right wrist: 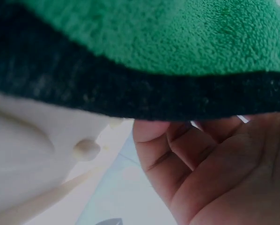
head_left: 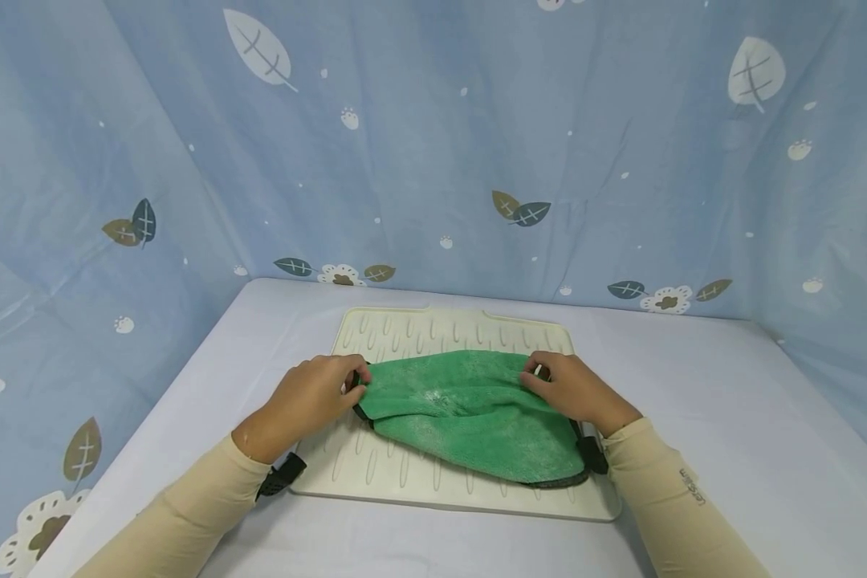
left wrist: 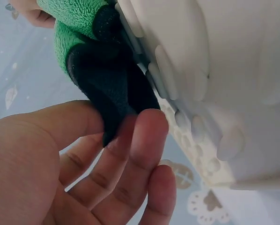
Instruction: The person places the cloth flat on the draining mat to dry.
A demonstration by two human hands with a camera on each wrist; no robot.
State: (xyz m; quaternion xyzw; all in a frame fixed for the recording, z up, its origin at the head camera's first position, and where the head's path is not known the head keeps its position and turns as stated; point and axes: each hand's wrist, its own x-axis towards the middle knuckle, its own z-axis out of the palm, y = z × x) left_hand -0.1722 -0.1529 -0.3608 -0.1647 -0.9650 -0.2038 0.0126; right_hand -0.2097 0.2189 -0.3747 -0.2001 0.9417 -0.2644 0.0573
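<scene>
so we've got our left hand pinching the green cloth at 9 o'clock, right hand pinching it near 2, over a cream mat

On your right sleeve, near its outer edge and a little way up from the wrist end, you have one short line of small, dark lettering. It runs lengthwise along the beige fabric, so in the head view you see it steeply slanted. You may read it as "Let's slim", but it is too small and blurred to be sure of each letter.
</scene>
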